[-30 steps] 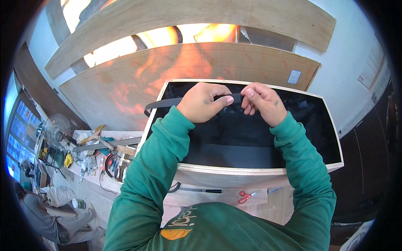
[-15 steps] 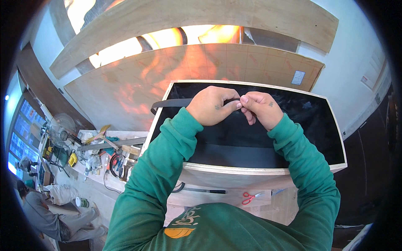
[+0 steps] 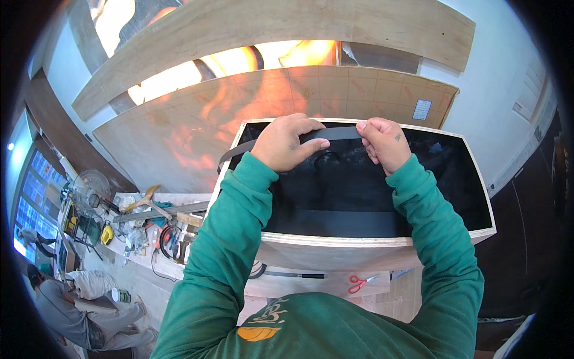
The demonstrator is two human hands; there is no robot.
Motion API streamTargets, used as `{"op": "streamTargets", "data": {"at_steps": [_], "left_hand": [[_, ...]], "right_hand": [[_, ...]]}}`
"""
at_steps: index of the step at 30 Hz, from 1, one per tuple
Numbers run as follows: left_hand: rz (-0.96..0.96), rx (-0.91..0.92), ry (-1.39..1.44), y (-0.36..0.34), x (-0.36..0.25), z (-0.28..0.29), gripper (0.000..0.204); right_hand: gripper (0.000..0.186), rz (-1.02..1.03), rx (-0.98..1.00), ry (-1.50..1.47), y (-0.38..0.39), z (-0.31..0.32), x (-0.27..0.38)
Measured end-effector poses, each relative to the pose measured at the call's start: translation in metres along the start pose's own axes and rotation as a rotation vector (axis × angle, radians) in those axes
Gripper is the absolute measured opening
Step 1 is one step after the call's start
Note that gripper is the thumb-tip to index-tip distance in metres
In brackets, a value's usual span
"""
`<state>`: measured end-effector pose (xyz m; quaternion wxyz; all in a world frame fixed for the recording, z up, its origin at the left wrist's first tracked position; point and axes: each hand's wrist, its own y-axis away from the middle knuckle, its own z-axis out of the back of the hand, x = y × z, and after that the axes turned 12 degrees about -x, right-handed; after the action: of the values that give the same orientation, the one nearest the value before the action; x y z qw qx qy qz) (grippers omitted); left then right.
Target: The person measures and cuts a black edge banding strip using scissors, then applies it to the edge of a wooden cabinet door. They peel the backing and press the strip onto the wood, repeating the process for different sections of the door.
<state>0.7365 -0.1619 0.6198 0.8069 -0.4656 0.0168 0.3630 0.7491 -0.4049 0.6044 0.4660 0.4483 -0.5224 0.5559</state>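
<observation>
One strip spans the gap between two hands, its long axis running left to right above the far part of one box. The right hand has its fingers clamped on the right end; the left hand has its fingers closed around the strip, how tightly I cannot tell. Leftward, the strip bends over the box's left edge. One pair of scissors lies nearer the body.
</observation>
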Motion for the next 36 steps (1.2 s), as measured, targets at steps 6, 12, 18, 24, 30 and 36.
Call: {"op": "streamTargets", "data": {"at_steps": [6, 12, 18, 24, 30, 36], "left_hand": [[0.030, 0.038, -0.027, 0.001, 0.002, -0.003, 0.029], [-0.011, 0.096, -0.036, 0.001, 0.004, 0.000, 0.027], [-0.004, 0.163, -0.001, 0.003, 0.002, -0.001, 0.029], [0.012, 0.239, 0.022, 0.003, 0.006, 0.000, 0.032], [-0.154, -0.049, -0.034, 0.002, -0.003, 0.005, 0.031], [-0.040, -0.281, 0.087, 0.025, -0.045, 0.023, 0.022]], "right_hand": [[0.032, 0.053, 0.117, 0.304, -0.016, 0.010, -0.017], [0.044, 0.848, 0.136, 0.499, -0.006, -0.004, -0.023], [0.027, 0.502, 0.342, 0.474, 0.008, -0.012, -0.002], [0.027, 0.545, 0.358, 0.559, 0.007, -0.007, -0.006], [0.027, 0.668, 0.253, 0.564, 0.008, -0.007, -0.004], [0.027, 0.713, 0.212, 0.546, 0.012, -0.003, 0.001]]}}
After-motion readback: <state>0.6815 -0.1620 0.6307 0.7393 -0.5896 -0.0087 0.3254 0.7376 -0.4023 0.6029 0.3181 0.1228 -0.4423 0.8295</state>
